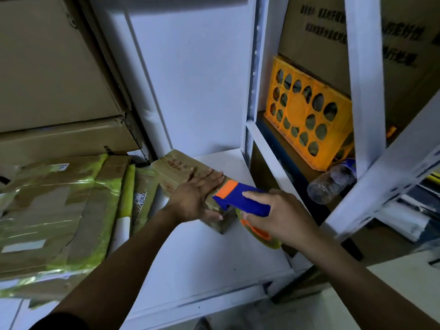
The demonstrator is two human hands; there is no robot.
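A small brown cardboard box [175,166] lies on a white shelf [197,258]. My left hand [194,195] lies flat on its top with the fingers straight, the thumb against the near side. My right hand [278,215] grips a blue and orange tape dispenser [240,197] that carries a yellowish tape roll [269,241]. The dispenser's orange front end rests on the box's near right corner, just right of my left hand.
Flattened cartons wrapped in yellow-green tape [59,210] lie to the left, with big cardboard boxes [47,67] stacked behind them. A white rack post [252,91] stands to the right. Beyond it sit an orange plastic crate [307,113] and a lying plastic bottle [331,181].
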